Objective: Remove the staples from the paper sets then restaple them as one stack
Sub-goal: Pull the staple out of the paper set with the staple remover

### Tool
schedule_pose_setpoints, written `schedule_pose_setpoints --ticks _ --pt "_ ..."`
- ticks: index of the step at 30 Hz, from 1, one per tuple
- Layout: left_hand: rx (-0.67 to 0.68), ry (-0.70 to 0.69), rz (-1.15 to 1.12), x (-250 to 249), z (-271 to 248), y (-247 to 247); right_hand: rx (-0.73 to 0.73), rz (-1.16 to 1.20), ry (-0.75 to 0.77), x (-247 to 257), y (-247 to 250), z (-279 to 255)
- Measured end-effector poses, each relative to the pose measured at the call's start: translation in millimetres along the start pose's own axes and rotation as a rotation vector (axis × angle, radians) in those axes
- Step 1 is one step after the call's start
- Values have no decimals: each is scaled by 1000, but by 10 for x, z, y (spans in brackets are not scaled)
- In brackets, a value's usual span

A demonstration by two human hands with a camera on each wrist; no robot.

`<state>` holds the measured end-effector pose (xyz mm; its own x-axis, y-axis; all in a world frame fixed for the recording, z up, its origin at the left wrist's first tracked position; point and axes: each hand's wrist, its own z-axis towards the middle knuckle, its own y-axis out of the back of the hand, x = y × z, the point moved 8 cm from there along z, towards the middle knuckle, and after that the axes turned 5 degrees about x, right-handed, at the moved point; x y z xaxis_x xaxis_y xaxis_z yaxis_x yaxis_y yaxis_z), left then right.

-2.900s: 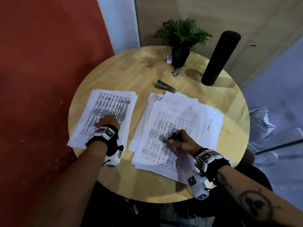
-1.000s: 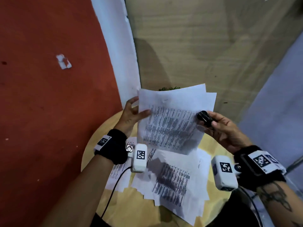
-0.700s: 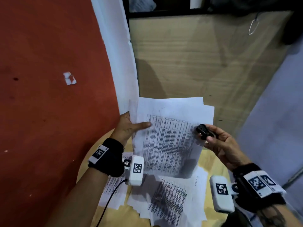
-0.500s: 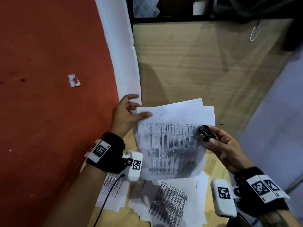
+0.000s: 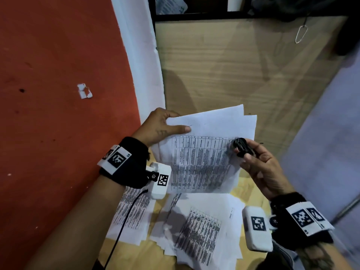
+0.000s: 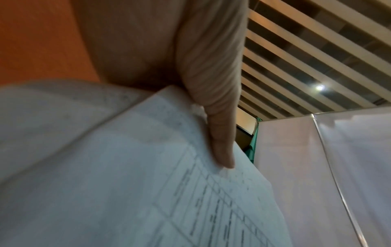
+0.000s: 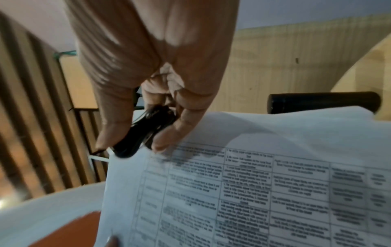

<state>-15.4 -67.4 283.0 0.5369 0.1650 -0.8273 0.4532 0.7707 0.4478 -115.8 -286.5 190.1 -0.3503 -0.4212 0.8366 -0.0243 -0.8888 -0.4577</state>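
Left hand (image 5: pixel 159 127): pinches the paper set (image 5: pixel 202 152) at its top-left corner.
Right hand (image 5: pixel 261 164): grips a black staple remover (image 5: pixel 242 146) against the set's right edge.

Red wall (image 5: pixel 58 75) at left (white scrap stuck on). Wood panel (image 5: pixel 243 75) ahead. Slatted ceiling (image 6: pixel 317 58), one lamp (image 6: pixel 320 87).

Fingers of the left hand (image 5: pixel 159 124) hidden behind the held paper set (image 5: pixel 202 152), staple not discernible, printed text too blurred to be read, black tool (image 5: pixel 242 147) in the right hand (image 5: pixel 261 166) partly covered by fingers, lower sheets (image 5: pixel 202 227) cut off by the bottom edge.
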Motion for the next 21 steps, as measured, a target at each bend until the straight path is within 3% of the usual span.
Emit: schedule_pose_setpoints --ticks 4,6,9,12,13,21 --pt "-28 8 20 -83 -40 56 -306 7 178 297 108 1" --pt "-12 22 57 -144 -55 51 -332 -46 297 536 -51 -5" --pt "10 22 178 -283 -73 31 -102 -406 452 777 -685 7" --pt "9 17 229 -399 -125 34 88 -1040 631 818 -1247 -87" --pt "7 16 236 -424 -154 40 129 -1156 685 823 -1362 -117" --pt "39 -20 140 -573 -304 -25 312 -1326 792 819 -1688 -258"
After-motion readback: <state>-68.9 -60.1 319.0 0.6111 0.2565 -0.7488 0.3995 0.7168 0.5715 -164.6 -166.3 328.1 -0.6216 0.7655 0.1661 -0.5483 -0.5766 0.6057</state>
